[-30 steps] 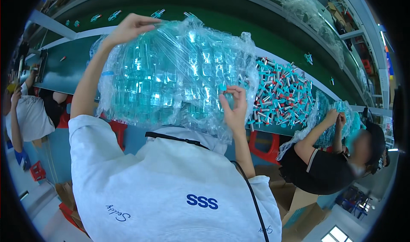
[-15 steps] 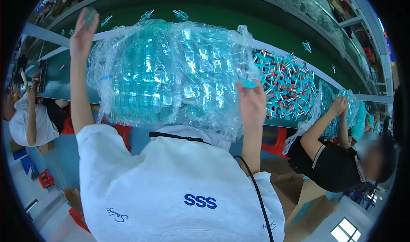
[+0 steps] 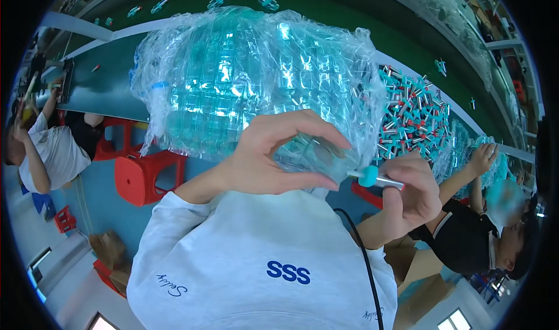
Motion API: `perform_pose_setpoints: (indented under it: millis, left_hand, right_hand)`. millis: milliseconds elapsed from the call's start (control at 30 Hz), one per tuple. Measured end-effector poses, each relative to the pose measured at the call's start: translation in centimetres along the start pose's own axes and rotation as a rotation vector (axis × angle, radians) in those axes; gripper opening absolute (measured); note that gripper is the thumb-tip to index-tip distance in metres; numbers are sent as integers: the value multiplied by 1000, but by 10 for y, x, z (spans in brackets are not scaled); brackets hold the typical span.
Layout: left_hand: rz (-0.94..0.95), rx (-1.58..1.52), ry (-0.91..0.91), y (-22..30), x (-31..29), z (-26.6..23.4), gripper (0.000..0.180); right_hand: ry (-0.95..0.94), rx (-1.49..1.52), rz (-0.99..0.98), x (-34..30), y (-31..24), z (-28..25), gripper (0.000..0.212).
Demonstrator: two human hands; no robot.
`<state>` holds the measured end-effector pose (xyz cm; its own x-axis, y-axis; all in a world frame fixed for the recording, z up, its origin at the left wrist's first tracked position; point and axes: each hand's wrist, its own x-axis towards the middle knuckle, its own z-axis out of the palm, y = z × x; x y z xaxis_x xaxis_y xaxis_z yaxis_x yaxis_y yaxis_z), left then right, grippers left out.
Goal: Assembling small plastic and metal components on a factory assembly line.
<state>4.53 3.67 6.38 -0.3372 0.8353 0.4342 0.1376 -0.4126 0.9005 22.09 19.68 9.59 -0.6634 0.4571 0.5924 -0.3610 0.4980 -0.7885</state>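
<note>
The left hand (image 3: 256, 160) curves around a clear container (image 3: 322, 158); the right hand (image 3: 414, 190) pinches a teal-collared metal part (image 3: 368, 177) at the container's four o'clock, contact between them unclear. A plastic-wrapped teal bundle (image 3: 224, 91) lies toward eleven o'clock, loose parts (image 3: 412, 116) at the right hand's twelve.

The container (image 3: 326, 158) is transparent. The small part (image 3: 368, 177) has a teal collar, a silver barrel and a red tip; the piled parts (image 3: 412, 117) repeat these colours. The bundle (image 3: 233, 91) is teal under clear film. Belt (image 3: 343, 10): dark green. Stool (image 3: 137, 178): red. Shirt (image 3: 244, 231): white, dark-blue lettering.
</note>
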Motion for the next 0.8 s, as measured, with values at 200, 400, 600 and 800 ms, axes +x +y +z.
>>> perform_pose_setpoints:
  millis: [200,400,600,800]
  left_hand:
    - [-20,-123,97,0,-6,10,58]
    - [36,47,49,0,-4,8,60]
    - [3,109,20,3,-1,7,62]
    - [1,121,22,2,-1,9,61]
  right_hand:
    - [-33,-18,-69,-5,1,2,24]
    - [-16,-10,-37,-10,2,7,26]
    - [36,-22,-7,-15,2,10,27]
    - [10,-51,41,-16,0,7,27]
